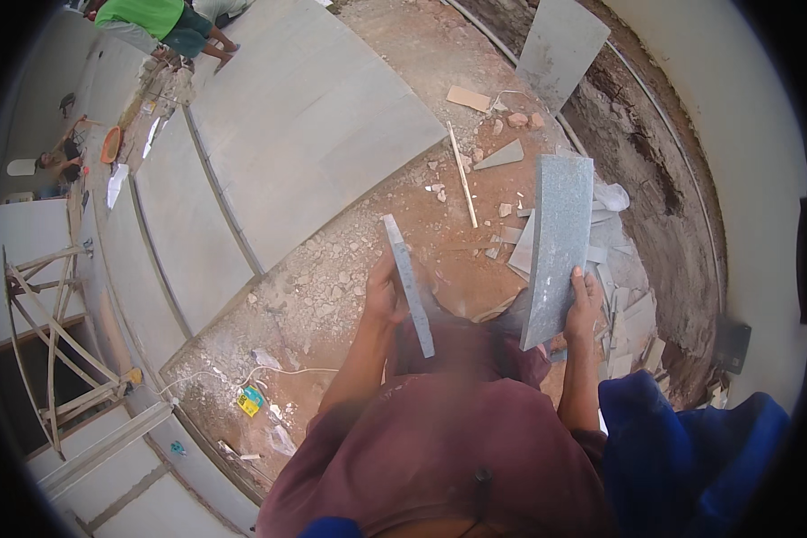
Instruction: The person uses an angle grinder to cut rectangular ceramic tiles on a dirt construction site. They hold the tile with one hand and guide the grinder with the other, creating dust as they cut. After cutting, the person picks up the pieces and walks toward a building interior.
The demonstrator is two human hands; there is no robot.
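Observation:
I hold a strip of grey stone tile in each hand, upright and apart from each other. My left hand grips the smaller, narrower tile strip, which is turned nearly edge-on to me. My right hand is closed on the right edge of a wider, longer tile strip, its speckled broad side in view. Some of the fingers on both hands are hidden behind the tiles. Beside and beyond the right tile, a heap of broken tile pieces lies on the ground.
A large tiled floor spreads ahead and left, with rubble along its edge. A thin stick and a triangular offcut lie ahead. A slab leans by a dirt trench. Two people work far left; a wooden trestle stands left.

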